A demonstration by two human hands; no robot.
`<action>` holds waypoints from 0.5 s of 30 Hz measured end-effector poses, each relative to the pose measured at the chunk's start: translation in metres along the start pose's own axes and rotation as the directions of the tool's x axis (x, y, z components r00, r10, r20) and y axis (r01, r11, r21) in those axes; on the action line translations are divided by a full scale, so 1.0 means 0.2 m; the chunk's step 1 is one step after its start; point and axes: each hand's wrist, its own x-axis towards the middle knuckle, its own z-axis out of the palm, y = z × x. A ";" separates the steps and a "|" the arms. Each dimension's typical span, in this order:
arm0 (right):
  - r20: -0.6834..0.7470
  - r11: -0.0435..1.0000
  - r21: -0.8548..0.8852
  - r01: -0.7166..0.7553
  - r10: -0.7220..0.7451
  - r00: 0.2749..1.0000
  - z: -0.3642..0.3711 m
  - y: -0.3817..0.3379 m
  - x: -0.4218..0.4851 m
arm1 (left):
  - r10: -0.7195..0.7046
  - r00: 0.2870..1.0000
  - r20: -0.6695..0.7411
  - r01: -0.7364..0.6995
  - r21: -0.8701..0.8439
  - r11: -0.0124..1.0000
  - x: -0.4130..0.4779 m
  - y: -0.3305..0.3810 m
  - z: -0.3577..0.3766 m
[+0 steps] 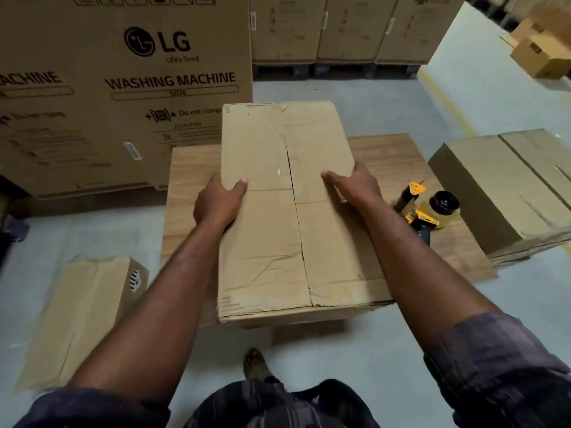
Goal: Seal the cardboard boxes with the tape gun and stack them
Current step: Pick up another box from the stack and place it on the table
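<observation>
Cardboard box [272, 242] clasped at both sides by your left hand [216, 202] and right hand [358, 186], seam untaped.
Release either and the flaps may spring apart; the tape gun [432, 208] lies near, unheld.

View: one wide-angle camera worn on the head.
Facing: forward and steeply down along both bare forearms [160, 288].
Nearness: close over the creased brown cardboard box [272, 236]; grey floor [92, 230] around it.
Top edge: tall printed washing-machine cartons [92, 125].

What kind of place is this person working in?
Probably a warehouse: a big washing machine carton, more cartons on dark pallets behind, and a tape gun beside the cardboard box.
</observation>
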 end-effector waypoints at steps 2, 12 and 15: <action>0.011 1.000 0.003 -0.003 0.003 1.000 -0.02 0.02 0.08 | -0.006 1.000 -0.010 0.006 0.013 1.000 0.03 0.05 0.05; 0.092 0.999 0.023 0.022 -0.024 0.996 -0.18 0.13 0.38 | 0.001 0.998 0.058 0.006 -0.125 0.992 0.04 0.28 0.27; 0.131 0.997 0.047 0.067 -0.073 0.989 -0.24 0.16 0.44 | 0.054 0.997 0.062 -0.043 -0.173 0.984 0.03 0.32 0.33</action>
